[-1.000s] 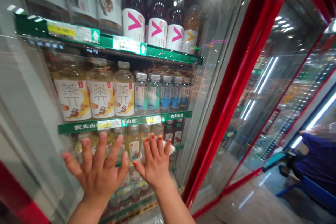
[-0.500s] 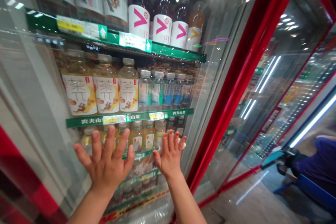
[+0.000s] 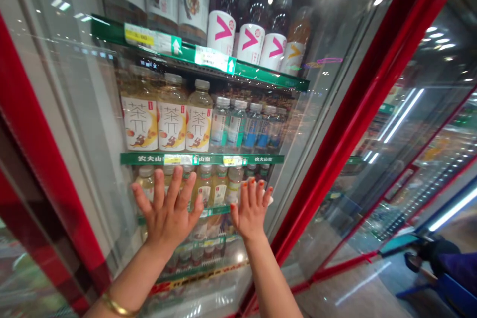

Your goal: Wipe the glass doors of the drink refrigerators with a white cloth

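My left hand (image 3: pixel 167 216) is spread flat, palm forward, at the glass door (image 3: pixel 335 30) of a drinks fridge; a gold bangle (image 3: pixel 119 305) circles its wrist. Beside it, my right hand (image 3: pixel 252 210) also faces the glass, fingers stretched, with orange-red on the nails. A small white patch (image 3: pixel 271 200) shows past its little finger; I cannot tell what it is. Whether the palms touch the glass is hidden. Behind the door, yellowish tea bottles (image 3: pixel 172 124) and blue-labelled bottles (image 3: pixel 254 131) stand on a green-edged shelf (image 3: pixel 149 159).
Bottles with a pink V (image 3: pixel 251 44) stand on the upper shelf (image 3: pixel 257 65). A red frame post (image 3: pixel 357 99) slants along the door's right side, another red post (image 3: pixel 48 159) along the left. At lower right, a person in purple (image 3: pixel 460 268) is by a blue chair (image 3: pixel 452 294).
The view has shifted left, so the fridge and both hands sit farther right in the picture. The left wrist's bangle has come into view. Both hands stay spread at the glass.
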Demonstrator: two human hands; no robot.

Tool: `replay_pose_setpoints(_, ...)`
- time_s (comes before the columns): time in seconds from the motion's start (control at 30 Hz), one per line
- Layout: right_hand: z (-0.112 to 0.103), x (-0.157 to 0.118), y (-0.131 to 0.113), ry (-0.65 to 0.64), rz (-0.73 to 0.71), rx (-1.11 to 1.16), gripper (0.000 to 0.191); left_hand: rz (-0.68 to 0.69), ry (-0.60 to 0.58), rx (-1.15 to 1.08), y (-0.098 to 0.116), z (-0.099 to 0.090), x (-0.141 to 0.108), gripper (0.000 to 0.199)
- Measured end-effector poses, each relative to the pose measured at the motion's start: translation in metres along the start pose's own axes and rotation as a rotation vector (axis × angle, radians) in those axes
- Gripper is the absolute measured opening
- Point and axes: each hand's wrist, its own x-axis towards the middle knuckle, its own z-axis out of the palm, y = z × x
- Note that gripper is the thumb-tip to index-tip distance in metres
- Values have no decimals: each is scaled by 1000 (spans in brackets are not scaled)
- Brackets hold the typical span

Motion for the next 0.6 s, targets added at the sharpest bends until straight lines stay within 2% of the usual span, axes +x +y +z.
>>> replay_pose_setpoints(0.03, -1, 5, 14, 21, 106, -6, 77, -1, -3, 0, 1, 0, 0, 88)
replay_pose_setpoints(0.1, -3, 30, 34, 68, 339, -17, 75, -6, -3, 5, 2, -1, 1, 86)
replay_pose_setpoints(0.17, -3, 63, 33, 82, 447, -23, 75, -12, -3, 0, 2, -2, 1, 84)
replay_pose_setpoints(0.2, -3, 75, 24, 72, 410, -19, 76, -14, -4, -8, 2, -2, 1, 84)
replay_pose_setpoints(0.27, -2, 80, -3, 20, 180, 0, 78, -20, -4, -35, 1, -2, 1, 84)
replay_pose_setpoints(0.33, -2, 61, -25, -37, -87, 25, 79, -30, -7, -58, 0, -3, 0, 83)
replay_pose_setpoints(0.37, -2, 46, -28, -53, -162, 33, 79, -31, -11, -65, 0, -4, 0, 83)
replay_pose_setpoints(0.4, -3, 33, -26, -57, -175, 34, 79, -28, -19, -71, -1, -5, -1, 83)
replay_pose_setpoints(0.43, -4, 23, -18, -51, -124, 31, 79, -23, -32, -80, -1, -7, -1, 82)
replay_pose_setpoints(0.5, -7, 22, 7, -14, 123, 16, 77, -18, -67, -121, -1, -13, 0, 81)
replay_pose_setpoints(0.57, -7, 46, 23, 24, 379, 4, 75, -41, -80, -190, -3, -22, -1, 81)
replay_pose_setpoints(0.6, -6, 62, 23, 36, 441, 3, 75, -62, -65, -217, -5, -27, -1, 81)
